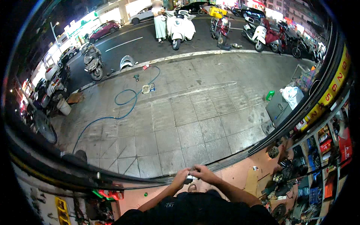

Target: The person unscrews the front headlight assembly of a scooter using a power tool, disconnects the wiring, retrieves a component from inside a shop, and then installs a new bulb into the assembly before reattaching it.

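Note:
My left hand (181,177) and my right hand (202,173) meet in front of my body, near the shop's threshold. Fingers of both are bent and closed around a small object (190,177) with a pale part and a dark part. Its kind is too small to tell, and the fingers cover much of it. Below the hands a foot (192,188) shows on the pinkish floor (165,200).
Outside, a blue hose (123,117) loops over the paving near a green power tool (136,77) and a small tray (146,89). A grey cabinet (278,109) stands right. Parked scooters (181,28) and a person (160,24) are beyond. Crowded shelves (318,161) line the right.

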### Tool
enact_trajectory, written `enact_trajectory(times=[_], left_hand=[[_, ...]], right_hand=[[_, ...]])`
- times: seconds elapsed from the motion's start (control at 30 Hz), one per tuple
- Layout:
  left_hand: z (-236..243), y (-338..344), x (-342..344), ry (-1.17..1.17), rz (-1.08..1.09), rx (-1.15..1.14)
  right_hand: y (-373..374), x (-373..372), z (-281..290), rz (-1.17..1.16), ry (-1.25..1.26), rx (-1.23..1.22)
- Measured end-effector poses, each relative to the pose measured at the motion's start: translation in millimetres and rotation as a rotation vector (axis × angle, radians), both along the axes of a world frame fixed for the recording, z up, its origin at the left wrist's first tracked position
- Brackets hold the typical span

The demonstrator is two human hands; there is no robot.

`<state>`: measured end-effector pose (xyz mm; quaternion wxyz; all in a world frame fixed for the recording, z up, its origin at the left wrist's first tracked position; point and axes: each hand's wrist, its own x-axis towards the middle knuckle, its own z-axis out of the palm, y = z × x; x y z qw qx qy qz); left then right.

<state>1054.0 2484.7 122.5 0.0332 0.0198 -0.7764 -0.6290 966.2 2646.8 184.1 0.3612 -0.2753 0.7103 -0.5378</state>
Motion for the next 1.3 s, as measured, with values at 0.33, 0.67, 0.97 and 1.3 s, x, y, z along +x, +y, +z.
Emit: enact_trajectory(times=[0.33,0.67,0.97,1.3], left_hand=[[59,-29,-284,-0.565,-0.349,0.250],[138,-56,-521,-0.294,-0.189,0.563],[-98,-194,-517,-0.664,0.856,0.829],[-44,-261,-698,-0.755,1.064,0.793]], right_hand=[[39,-242,26,-0.252,0.909,-0.018],[24,-523,94,-0.002,0.770,-0.045],[65,-683,-20,-0.469,0.052,0.284],[155,-863,-29,-0.768,-0.436,0.400]])
